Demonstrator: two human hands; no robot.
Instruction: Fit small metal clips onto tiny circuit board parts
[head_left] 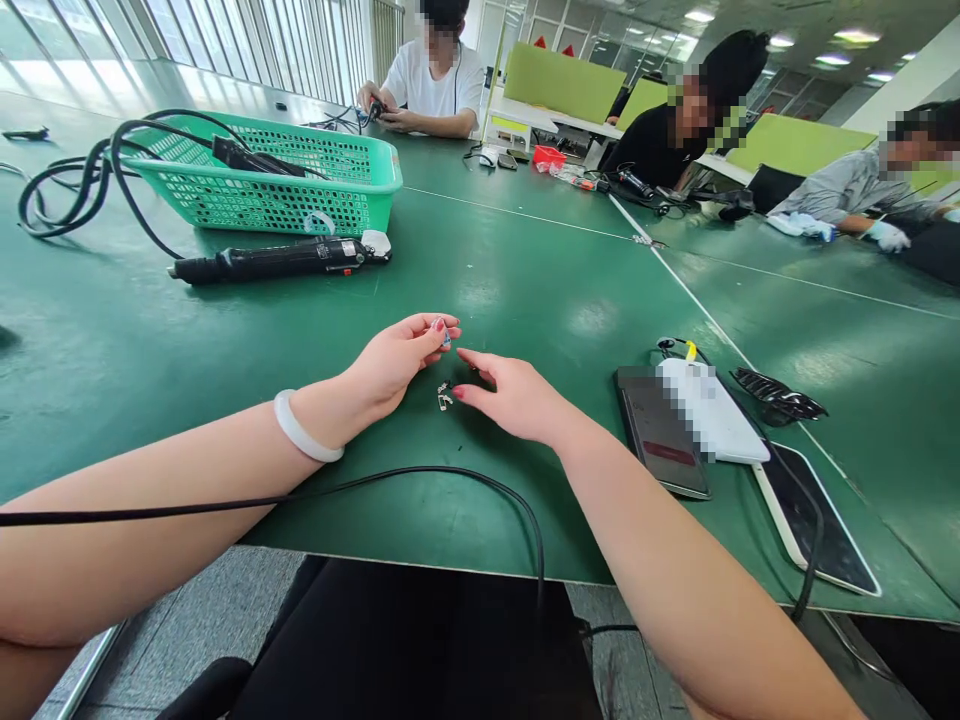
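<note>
My left hand (pixel 409 358), with a white bangle (pixel 306 430) at its wrist, pinches a small blue-and-white piece (pixel 446 337) between thumb and fingers; its exact kind is too small to make out. Just to the right, my right hand (pixel 510 392) has its thumb and fingers apart with nothing visible between them. Its thumb tip is beside a little group of small silvery metal parts (pixel 444 398) lying on the green tabletop (pixel 517 300). Whether the thumb touches them I cannot tell.
A black electric screwdriver (pixel 277 260) lies before a green mesh basket (pixel 375 190) holding cables. Phones (pixel 660 440) (pixel 817 520) and a white device (pixel 712 410) lie at right. A black cable (pixel 450 470) crosses near the front edge. Several people sit across the table.
</note>
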